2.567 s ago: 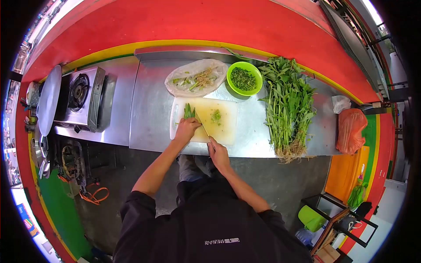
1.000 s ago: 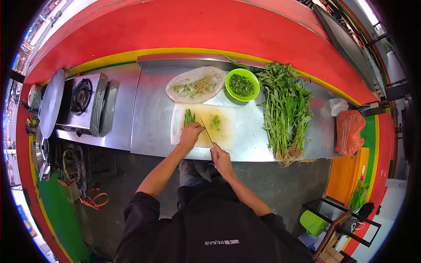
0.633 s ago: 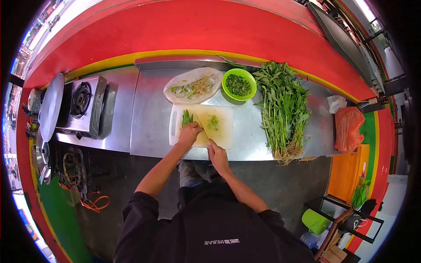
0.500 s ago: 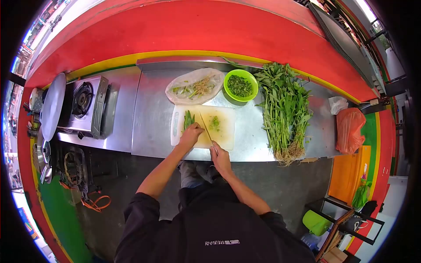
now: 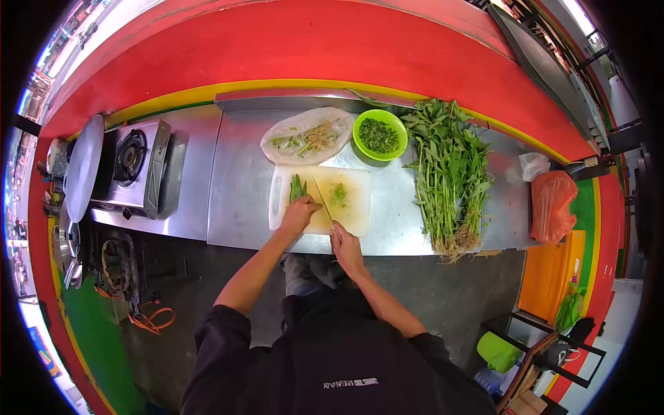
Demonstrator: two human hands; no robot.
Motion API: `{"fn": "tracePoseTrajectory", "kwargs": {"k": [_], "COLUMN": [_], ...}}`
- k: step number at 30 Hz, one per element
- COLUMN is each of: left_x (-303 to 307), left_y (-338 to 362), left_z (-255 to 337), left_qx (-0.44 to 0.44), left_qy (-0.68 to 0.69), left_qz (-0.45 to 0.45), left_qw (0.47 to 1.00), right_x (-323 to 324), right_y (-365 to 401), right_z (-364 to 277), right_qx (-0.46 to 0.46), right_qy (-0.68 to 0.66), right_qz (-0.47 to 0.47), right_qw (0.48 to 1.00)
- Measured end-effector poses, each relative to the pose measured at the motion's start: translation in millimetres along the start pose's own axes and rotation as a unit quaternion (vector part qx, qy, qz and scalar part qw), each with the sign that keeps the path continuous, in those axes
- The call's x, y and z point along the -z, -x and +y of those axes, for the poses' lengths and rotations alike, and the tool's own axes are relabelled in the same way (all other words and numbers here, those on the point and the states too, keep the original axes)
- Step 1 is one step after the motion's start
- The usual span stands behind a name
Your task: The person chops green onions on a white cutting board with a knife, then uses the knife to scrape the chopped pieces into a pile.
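Observation:
My left hand [image 5: 297, 215] is closed around a small bunch of green leaves [image 5: 297, 185] on the white cutting board [image 5: 356, 178]. The leaf tips stick out beyond my fingers, toward the board's far side. My right hand [image 5: 346, 250] grips a knife [image 5: 323, 200] by its handle, at the near edge of the board. Its thin blade slants up and to the left, close beside my left fingertips. Just right of the blade lies a little pile of chopped greens [image 5: 338, 194].
Behind the board are a clear plastic bag [image 5: 275, 135] of rooty trimmings and a lime-green bowl [image 5: 395, 124] of chopped greens. A large heap of leafy stems [image 5: 448, 183] lies to the right, then a red plastic bag [image 5: 552, 206]. A gas stove [image 5: 131, 166] stands far left.
Almost nothing differs. The knife and my right hand have shifted very slightly to the left; the leaves, board and chopped pile look the same.

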State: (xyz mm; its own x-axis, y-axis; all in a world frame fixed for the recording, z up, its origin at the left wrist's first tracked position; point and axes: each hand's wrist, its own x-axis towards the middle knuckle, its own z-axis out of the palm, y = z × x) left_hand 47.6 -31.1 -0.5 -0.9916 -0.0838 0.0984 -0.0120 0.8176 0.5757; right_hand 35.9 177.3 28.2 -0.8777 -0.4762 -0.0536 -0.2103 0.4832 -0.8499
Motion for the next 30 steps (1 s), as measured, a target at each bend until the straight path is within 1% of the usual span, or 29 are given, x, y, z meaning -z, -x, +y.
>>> {"fn": "tracePoseTrajectory", "kwargs": {"k": [1, 2, 3, 4, 7, 9, 10, 12, 13, 15, 19, 21, 22, 23, 25, 26, 30], "left_x": [-0.5, -0.7, -2.1, -3.8, -8.9, -7.4, -4.7, -2.1, -0.9, 2.4, 2.7, 0.9, -0.1, -0.7, -0.3, -0.8, -0.5], "left_y": [0.4, 0.8, 1.4, 0.5, -3.2, -3.3, -2.4, -2.7, -2.2, -1.7, -0.5, -2.1, -2.7, -3.3, -4.0, -3.7, -2.6], "left_z": [2.4, 4.1, 3.4, 2.8, -1.2, -2.0, -0.8, 2.9, 4.1, 3.5, 5.0, 6.4, 6.0, 5.2, 3.8, 4.1, 7.1], "left_qx": [0.028, 0.055, 0.057, 0.052, 0.052, 0.057, 0.050, 0.041, 0.040, 0.041, 0.041, 0.039, 0.034, 0.029, 0.024, 0.019, 0.018], "left_qy": [0.022, 0.046, 0.047, 0.055, 0.070, 0.075, 0.065, 0.055, 0.035, 0.011, 0.038, 0.049, 0.048, 0.047, 0.046, 0.046, 0.026], "left_qz": [-0.002, -0.005, -0.006, 0.000, 0.000, -0.007, -0.009, -0.011, -0.017, -0.023, -0.001, 0.005, 0.008, 0.012, 0.012, 0.012, 0.014], "left_qw": [0.999, 0.997, 0.997, 0.997, 0.996, 0.996, 0.997, 0.998, 0.998, 0.999, 0.998, 0.998, 0.998, 0.998, 0.999, 0.999, 0.999], "right_x": [2.4, 6.7, 9.0, 8.1, 4.9, 3.6, 3.5, 3.5, 3.1, -0.5, 3.3, 6.6, 6.7, 6.0, 1.2, -0.7, -0.6], "right_y": [0.2, 2.1, 4.5, 6.4, 6.9, 5.3, 3.8, -1.4, -2.6, -5.0, 2.0, 4.6, 5.1, 5.3, 7.1, 5.8, -1.8], "right_z": [-3.0, -5.2, -5.5, -2.8, 2.1, 3.8, 3.6, 4.4, 4.9, 3.6, 3.0, 3.6, 3.8, 3.7, 10.8, 15.0, 8.7], "right_qx": [0.000, -0.028, -0.058, -0.060, -0.061, -0.021, -0.023, -0.029, -0.029, -0.017, -0.015, -0.062, -0.102, -0.102, -0.051, -0.025, -0.019], "right_qy": [-0.001, 0.002, 0.005, 0.006, 0.007, 0.023, 0.024, 0.065, 0.064, 0.017, -0.005, -0.002, -0.005, -0.005, 0.000, 0.027, 0.047], "right_qz": [-0.002, -0.022, -0.042, -0.043, -0.054, -0.028, -0.028, -0.045, -0.044, -0.025, -0.004, -0.050, -0.078, -0.078, -0.042, -0.035, -0.037], "right_qw": [1.000, 0.999, 0.997, 0.997, 0.997, 0.999, 0.999, 0.996, 0.997, 0.999, 1.000, 0.997, 0.992, 0.992, 0.998, 0.999, 0.998]}}
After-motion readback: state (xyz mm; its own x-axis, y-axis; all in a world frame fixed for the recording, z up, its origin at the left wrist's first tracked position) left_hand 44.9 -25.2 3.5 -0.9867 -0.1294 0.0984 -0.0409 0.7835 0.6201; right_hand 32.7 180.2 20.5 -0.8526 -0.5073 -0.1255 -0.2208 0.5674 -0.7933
